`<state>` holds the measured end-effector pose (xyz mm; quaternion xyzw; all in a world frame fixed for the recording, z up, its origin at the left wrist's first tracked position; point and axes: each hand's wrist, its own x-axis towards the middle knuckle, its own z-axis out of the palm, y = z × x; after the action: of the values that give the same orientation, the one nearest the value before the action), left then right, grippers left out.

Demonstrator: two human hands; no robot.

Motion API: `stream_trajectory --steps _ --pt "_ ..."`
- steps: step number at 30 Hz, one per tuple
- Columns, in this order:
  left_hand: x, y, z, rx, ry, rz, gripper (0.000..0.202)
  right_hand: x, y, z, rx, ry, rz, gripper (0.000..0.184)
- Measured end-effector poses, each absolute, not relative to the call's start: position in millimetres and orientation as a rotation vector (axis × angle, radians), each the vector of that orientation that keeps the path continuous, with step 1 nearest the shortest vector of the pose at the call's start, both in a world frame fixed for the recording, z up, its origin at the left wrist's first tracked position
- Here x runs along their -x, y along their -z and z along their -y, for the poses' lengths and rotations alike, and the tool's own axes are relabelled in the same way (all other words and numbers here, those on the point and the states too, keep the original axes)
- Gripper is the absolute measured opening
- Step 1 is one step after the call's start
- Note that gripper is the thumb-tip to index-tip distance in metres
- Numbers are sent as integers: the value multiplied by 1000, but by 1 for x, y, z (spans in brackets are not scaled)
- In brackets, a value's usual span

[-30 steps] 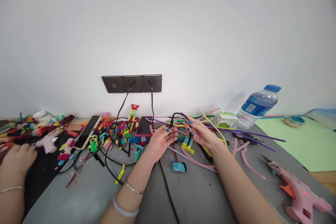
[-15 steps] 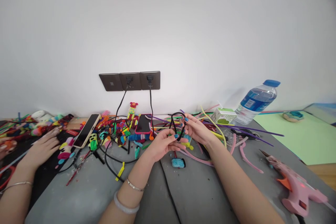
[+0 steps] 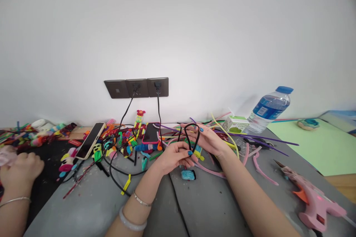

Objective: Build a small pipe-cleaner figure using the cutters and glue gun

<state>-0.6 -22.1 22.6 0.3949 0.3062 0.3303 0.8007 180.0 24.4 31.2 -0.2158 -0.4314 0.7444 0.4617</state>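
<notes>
Pipe cleaner black, slim, bent into rounded loop.

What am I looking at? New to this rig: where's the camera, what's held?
No robot here: these are a person's bare hands, seen from one head-worn camera looking forward and down. The left hand and right hand hold a looped black pipe cleaner between them. On the grey tabletop lie a pink glue gun, two phones, small fuzzy figures and loose coloured pipe cleaners; a water bottle stands near the wall. The other hand, at far left, is a second person's.
</notes>
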Motion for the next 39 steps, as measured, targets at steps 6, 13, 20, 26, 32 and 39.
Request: stream_trajectory --steps 6,13,20,26,32,39 --pt "2 -22 23 -868 -742 -654 36 -182 -32 -20 487 -1852 979 40" --pt "3 -23 22 -858 -752 -651 41 -184 -28 -26 592 -1700 965 44" --pt "4 -24 22 -886 -715 -665 39 -188 -30 -28 569 -1708 955 44" --pt "11 -29 19 -921 -704 -652 37 -193 -26 -31 654 -1676 1016 36" --pt "16 -31 17 -951 -711 -655 36 -195 -24 -32 658 -1658 1017 39" --pt "14 -26 15 -948 -676 -670 41 -196 -25 -33 719 -1644 1033 41"
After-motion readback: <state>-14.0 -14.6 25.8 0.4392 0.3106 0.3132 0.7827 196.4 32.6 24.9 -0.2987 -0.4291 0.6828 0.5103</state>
